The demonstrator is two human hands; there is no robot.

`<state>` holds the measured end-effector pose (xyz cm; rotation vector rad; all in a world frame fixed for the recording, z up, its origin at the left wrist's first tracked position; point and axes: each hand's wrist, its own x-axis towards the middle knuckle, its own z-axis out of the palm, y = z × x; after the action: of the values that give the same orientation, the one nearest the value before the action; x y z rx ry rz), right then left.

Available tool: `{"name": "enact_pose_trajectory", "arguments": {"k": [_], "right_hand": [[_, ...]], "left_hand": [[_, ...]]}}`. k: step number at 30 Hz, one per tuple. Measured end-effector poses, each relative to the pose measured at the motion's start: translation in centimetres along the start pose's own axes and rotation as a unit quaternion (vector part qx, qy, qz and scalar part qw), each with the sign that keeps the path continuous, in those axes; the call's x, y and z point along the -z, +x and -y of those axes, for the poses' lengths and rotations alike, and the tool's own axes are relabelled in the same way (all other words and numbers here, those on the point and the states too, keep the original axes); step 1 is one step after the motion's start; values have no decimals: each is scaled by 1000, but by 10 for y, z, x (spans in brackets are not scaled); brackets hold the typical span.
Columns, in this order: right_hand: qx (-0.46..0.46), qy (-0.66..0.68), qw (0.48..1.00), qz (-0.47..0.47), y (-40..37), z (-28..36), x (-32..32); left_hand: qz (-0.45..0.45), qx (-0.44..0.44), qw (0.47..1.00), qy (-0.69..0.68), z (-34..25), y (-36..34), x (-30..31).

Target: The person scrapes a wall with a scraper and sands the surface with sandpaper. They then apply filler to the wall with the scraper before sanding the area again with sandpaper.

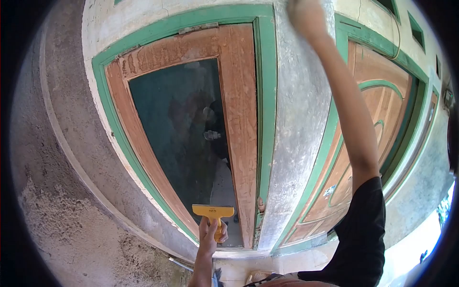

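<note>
My left hand [210, 235] is wrapped round the handle of a yellow wide-bladed scraper [213, 210]. Its broad head points up, in front of the lower part of a dark glass pane [177, 110]. Brown wood with worn, patchy colour makes the window sash [239, 95] around that glass. High at the top edge, my right hand [307, 19] is raised in front of the pale wall strip [301, 110] between window and door. Motion smears its fingers, and part of the hand is cut off by the picture edge.
Green trim [266, 119] frames the window. To the right stands a wooden door [354, 158] with green mouldings. Rough, stained wall [67, 215] fills the left side. Below, pale floor tiles [234, 270] show by my body, and a thin white stick [180, 263] lies near the wall's foot.
</note>
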<state>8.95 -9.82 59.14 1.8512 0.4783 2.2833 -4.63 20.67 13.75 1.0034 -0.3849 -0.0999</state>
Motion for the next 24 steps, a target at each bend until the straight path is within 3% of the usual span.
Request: {"name": "enact_pose_trajectory", "arguments": {"k": [3, 4, 6, 7, 8, 9, 11, 15, 16, 18, 19, 23, 24], "right_hand": [[269, 121, 951, 94, -2, 34, -10], [266, 123, 952, 92, 4, 27, -11], [136, 32, 987, 78, 30, 9, -6], [-61, 115, 989, 70, 33, 19, 17], [-76, 102, 991, 32, 34, 1, 8], [-75, 105, 991, 36, 27, 8, 0], [21, 27, 999, -4, 13, 30, -16], [232, 131, 963, 30, 17, 64, -43], [227, 30, 973, 31, 28, 54, -46], [89, 9, 996, -11, 37, 29, -32], [-15, 51, 998, 24, 40, 32, -10], [-3, -6, 1000, 9, 7, 36, -15], [70, 39, 997, 18, 6, 48, -20]], "left_hand": [[-2, -25, 999, 46, 1, 5, -7], [1, -26, 999, 41, -2, 6, -10], [6, -35, 998, 42, -4, 8, -11], [13, -43, 998, 42, -5, 8, -10], [10, -42, 998, 40, -5, 8, -9], [26, -56, 998, 12, -4, 7, -7], [39, -72, 997, -16, -6, 5, -6], [16, -68, 997, 39, -7, 6, -13], [15, -65, 997, 40, -7, 7, -13], [14, -63, 998, 12, -3, 1, -8], [14, -61, 998, -18, -2, -1, -5], [21, -73, 997, -23, -10, -9, 0], [4, -70, 998, 2, -11, -8, 3]]}}
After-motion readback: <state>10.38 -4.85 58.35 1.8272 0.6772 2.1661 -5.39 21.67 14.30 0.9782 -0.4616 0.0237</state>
